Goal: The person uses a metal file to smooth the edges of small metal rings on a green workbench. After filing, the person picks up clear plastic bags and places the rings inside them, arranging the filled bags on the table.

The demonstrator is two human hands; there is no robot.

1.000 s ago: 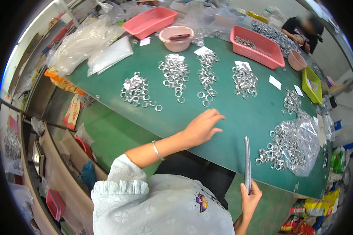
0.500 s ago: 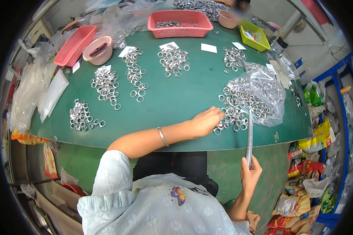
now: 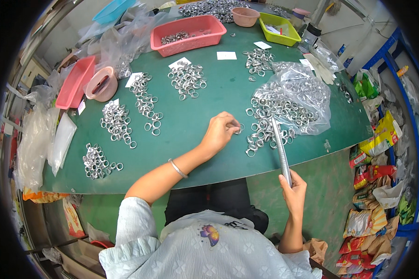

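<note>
My left hand (image 3: 220,133) is above the green table, its fingertips pinched on a silver ring (image 3: 239,129) just left of the big pile. Gripped at its thick lower end by my right hand (image 3: 293,188), a tapered metal ring mandrel (image 3: 281,153) points up and slightly left. Its thin tip reaches the edge of the big ring pile (image 3: 284,104); no ring shows on its shaft. That pile spills from a clear plastic bag (image 3: 319,109).
Smaller ring piles (image 3: 187,79) lie on the green table (image 3: 191,121), several beside white paper slips (image 3: 226,55). Behind them stand a pink tray (image 3: 188,44), a pink bowl (image 3: 101,84) and a yellow-green basket (image 3: 280,30). Filled shelves (image 3: 386,139) stand at the right.
My left hand has drawn back leftward from the big pile, pinching a ring. The mandrel now leans more to the left in my right hand. The whole view has turned somewhat.
</note>
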